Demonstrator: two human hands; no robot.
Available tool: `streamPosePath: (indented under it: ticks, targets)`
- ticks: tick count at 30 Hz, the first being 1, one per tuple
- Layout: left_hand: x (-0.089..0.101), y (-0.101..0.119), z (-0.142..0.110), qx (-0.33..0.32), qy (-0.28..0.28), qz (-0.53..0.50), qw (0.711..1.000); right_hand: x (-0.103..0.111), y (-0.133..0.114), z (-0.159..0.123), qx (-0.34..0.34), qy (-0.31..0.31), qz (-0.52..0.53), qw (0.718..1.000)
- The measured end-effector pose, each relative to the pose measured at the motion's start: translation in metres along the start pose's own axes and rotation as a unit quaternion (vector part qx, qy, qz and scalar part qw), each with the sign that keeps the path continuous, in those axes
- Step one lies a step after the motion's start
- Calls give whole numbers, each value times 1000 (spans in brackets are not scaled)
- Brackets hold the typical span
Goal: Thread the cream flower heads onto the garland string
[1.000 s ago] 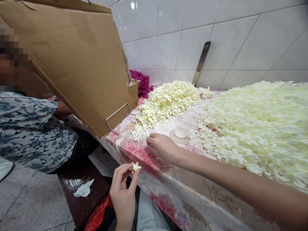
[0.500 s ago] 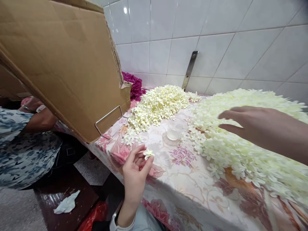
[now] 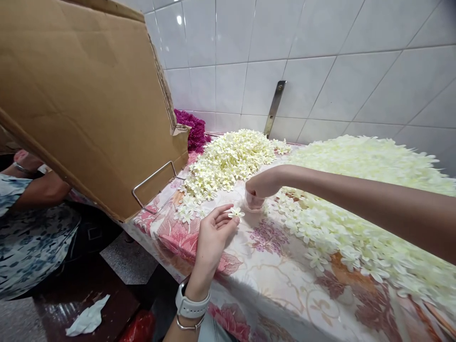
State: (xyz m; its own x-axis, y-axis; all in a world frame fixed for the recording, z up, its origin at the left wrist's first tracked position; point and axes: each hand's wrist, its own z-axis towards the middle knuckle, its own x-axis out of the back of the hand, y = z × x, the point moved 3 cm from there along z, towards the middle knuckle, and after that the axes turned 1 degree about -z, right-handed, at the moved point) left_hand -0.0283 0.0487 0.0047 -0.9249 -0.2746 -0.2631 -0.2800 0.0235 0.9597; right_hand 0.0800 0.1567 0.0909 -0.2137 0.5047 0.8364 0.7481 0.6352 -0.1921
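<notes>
The left hand (image 3: 215, 232) is pinching a single white flower (image 3: 236, 214) between the thumb and a fingertip; the petals are spreading open above the grip. The flower is sitting just in front of and to the left of a clear cup (image 3: 254, 205), which is standing on the cloth-covered counter (image 3: 285, 266).

The right hand (image 3: 266, 181) is bending down at the wrist, and its fingers are pointing into the cup. Because the hand itself is hiding the fingertips, it is impossible to tell whether they are grasping anything. The right forearm is passing over the larger heap (image 3: 356, 154) of white flowers. A smaller heap (image 3: 231, 156) is lying behind the cup and to its left, near the upright cardboard (image 3: 89, 109).

Step in hand, as judged: the left hand is presenting one flower while the right hand is working inside the cup.

The next move is probably calling for lifting the right fingers straight up, so that the light-looking cup is not tipping, and for holding the flower steady without crushing its petals. The cup's contents are not showing clearly.
</notes>
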Motion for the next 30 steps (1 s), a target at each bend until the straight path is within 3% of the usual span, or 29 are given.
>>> streamPosePath:
  ticks: [6, 11, 13, 16, 19, 21, 26, 30]
  targets:
    - [-1, -1, -1, 30, -18, -30, 999, 18, 6, -8, 27, 67, 4, 997]
    - [-3, 1, -3, 44, -30, -30, 998, 21, -2, -43, 21, 171, -21, 985]
    - [-7, 2, -6, 46, -36, -27, 998, 9, -13, -62, 36, 245, -3, 969]
    - [-17, 2, -13, 54, -69, -30, 996, -28, -24, -81, 62, 289, 31, 955]
    - [-29, -3, -22, 71, -127, -53, 988, -65, -20, -87, 80, 358, 43, 930]
    - [-36, -9, -28, 79, -148, -58, 984, -84, -10, -87, 75, 370, 85, 922]
    - [-45, -20, -37, 71, -166, -16, 983, -106, 4, -88, 45, 372, 165, 912]
    - [-46, -20, -39, 48, -162, 5, 986, -113, -1, -88, 52, 397, 154, 903]
